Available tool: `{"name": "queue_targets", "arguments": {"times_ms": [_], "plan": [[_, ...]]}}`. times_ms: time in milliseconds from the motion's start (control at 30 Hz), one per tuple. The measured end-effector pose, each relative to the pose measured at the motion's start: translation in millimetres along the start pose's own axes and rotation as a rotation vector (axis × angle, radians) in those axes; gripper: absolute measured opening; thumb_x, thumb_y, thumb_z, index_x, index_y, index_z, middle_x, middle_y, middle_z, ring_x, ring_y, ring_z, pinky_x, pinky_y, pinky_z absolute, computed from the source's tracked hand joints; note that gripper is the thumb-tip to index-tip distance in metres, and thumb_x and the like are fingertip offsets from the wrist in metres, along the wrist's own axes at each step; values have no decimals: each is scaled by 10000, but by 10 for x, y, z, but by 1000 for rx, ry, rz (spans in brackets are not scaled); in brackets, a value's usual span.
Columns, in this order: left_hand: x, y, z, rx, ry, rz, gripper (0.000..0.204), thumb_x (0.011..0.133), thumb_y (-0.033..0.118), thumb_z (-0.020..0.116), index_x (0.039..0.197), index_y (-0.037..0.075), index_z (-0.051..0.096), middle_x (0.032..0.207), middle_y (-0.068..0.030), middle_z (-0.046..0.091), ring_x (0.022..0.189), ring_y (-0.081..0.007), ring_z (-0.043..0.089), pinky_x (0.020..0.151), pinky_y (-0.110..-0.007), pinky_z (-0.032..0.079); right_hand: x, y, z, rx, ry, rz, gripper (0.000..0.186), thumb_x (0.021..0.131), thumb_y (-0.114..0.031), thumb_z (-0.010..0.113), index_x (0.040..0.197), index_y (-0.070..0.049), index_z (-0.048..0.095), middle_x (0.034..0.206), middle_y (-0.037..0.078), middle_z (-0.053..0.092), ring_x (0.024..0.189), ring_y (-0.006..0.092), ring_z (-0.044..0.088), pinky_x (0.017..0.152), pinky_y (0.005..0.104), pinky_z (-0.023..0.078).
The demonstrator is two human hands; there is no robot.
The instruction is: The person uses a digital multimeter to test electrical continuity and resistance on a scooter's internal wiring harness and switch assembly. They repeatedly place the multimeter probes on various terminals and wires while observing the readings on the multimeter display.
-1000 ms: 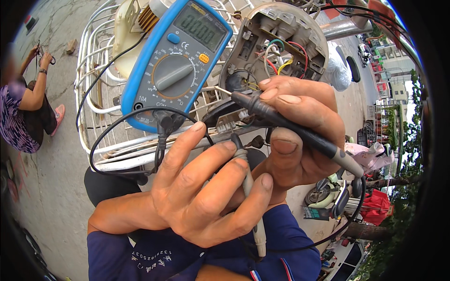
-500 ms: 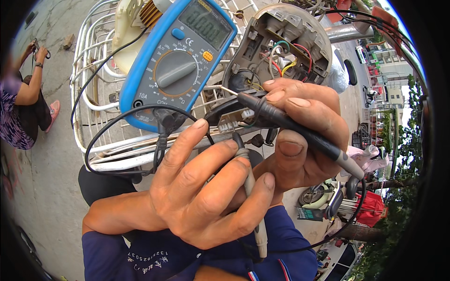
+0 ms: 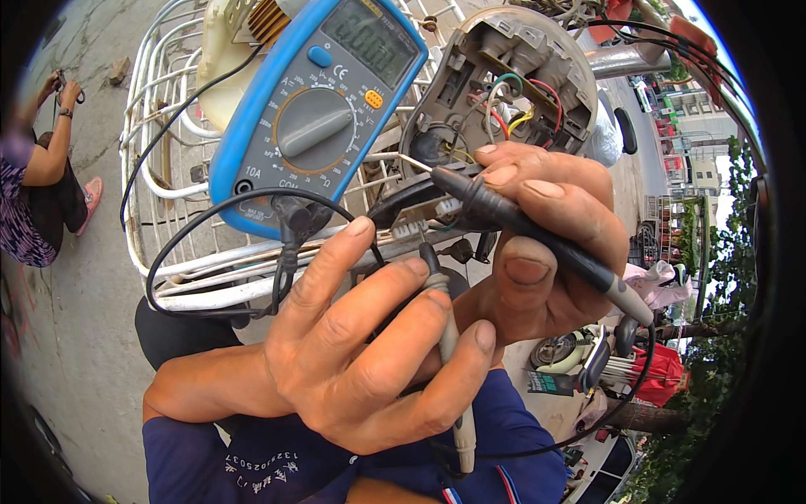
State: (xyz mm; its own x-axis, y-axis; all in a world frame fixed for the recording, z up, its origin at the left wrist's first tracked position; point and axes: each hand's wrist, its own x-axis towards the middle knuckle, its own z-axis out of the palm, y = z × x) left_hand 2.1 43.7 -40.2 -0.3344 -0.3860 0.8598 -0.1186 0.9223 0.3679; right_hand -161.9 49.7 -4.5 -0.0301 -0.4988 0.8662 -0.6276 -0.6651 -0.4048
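Observation:
My left hand grips a grey test probe, its black tip end pointing up close to a white connector; I cannot tell whether the two touch. My right hand is closed around a second, black test probe, whose bare metal tip points up and left. Between the hands sits a small part with a second white connector and a green wire, partly hidden by the right fingers. Above my left hand leans a blue-framed digital multimeter with black leads plugged into its lower end.
The multimeter rests on a white wire basket. An opened grey housing with coloured wires lies beside it. A black lead loops past my left fingers. At the left a person crouches; parked vehicles and a red cover stand right.
The small part with the connectors has tilted slightly, so its flat face shows less. Both hands keep their hold on the probes and have barely moved.

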Motion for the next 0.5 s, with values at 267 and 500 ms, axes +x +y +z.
{"name": "queue_targets", "arguments": {"times_ms": [267,500], "plan": [[-20,-19,7,-2,-1,23,275,879,121,730,1126,200,636,998,-98,537,858,-248,668,855,-573,589,18,-5,-21,-7,-35,0,369,969,-295,646,1127,37,614,911,219,652,828,266,654,767,473,580],[-39,-21,22,-1,-10,28,304,864,112,737,1137,191,629,1006,-97,541,872,-246,661,850,-563,593,3,24,-48,36,-57,-24,405,1020,-346,537,1200,16,562,920,200,630,795,275,651,755,509,577]]}}
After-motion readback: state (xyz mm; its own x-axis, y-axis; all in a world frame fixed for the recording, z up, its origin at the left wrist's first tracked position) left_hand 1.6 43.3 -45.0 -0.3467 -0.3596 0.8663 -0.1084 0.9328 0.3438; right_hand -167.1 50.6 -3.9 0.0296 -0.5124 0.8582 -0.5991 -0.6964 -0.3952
